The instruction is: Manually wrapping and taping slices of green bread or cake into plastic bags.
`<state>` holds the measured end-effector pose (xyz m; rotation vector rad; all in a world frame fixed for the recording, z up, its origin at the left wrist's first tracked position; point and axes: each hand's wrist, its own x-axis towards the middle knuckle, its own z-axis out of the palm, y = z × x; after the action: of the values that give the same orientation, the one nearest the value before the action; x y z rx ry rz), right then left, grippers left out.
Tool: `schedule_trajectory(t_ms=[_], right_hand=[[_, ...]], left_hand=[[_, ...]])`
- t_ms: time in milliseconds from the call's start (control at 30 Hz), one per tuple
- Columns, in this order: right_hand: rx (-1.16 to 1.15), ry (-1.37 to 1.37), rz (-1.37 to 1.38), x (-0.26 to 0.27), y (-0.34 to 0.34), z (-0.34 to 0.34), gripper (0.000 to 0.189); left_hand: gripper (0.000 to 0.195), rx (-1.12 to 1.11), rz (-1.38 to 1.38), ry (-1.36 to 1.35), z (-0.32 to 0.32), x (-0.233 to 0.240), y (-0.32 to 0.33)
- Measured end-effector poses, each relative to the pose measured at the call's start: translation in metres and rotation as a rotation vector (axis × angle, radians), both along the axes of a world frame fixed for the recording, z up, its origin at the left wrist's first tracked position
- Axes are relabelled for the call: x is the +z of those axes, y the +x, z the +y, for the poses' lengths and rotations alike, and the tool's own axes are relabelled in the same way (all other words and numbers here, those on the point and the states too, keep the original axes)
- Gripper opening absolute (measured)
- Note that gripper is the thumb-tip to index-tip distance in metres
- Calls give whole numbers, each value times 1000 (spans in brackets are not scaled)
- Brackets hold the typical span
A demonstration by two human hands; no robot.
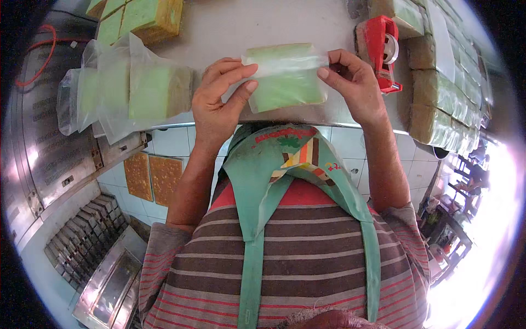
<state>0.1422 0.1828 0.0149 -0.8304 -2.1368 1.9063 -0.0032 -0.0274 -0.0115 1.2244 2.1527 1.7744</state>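
A light-green cake block [287, 90] with brown edges lies on the metal worktop in front of me, close to its near edge. Clear plastic film [289, 63] covers it, with a whitish folded band across the top. At the band's left end, my left hand [220, 96] has its fingers on the film, thumb and index tips a little apart. My right hand [359, 84] pinches the film at the right end between thumb and fingers. Beside my left hand, several green blocks [150, 92] stand partly covered by loose plastic sheets [113, 90].
A red tape dispenser [388, 49] stands right of my right hand. Stacked wrapped blocks [448, 90] line the worktop's right side. Unwrapped green blocks [139, 18] sit at the far left. Brown baked slabs [165, 179] are lower down, left of my body, near a vented metal cabinet [53, 123].
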Motion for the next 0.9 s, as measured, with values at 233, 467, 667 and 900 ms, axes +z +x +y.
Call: schedule_trajectory(t_ms=[233, 467, 667, 900], right_hand=[[19, 92, 255, -6, -6, 3, 13], [54, 6, 256, -6, -8, 7, 11], [15, 8, 212, -11, -11, 8, 14], [23, -64, 337, -21, -16, 11, 14]], left_hand=[[37, 19, -452, 183, 8, 0, 10], [16, -29, -103, 61, 5, -8, 1], [14, 37, -318, 78, 2, -5, 5], [14, 110, -741, 262, 9, 1, 10]])
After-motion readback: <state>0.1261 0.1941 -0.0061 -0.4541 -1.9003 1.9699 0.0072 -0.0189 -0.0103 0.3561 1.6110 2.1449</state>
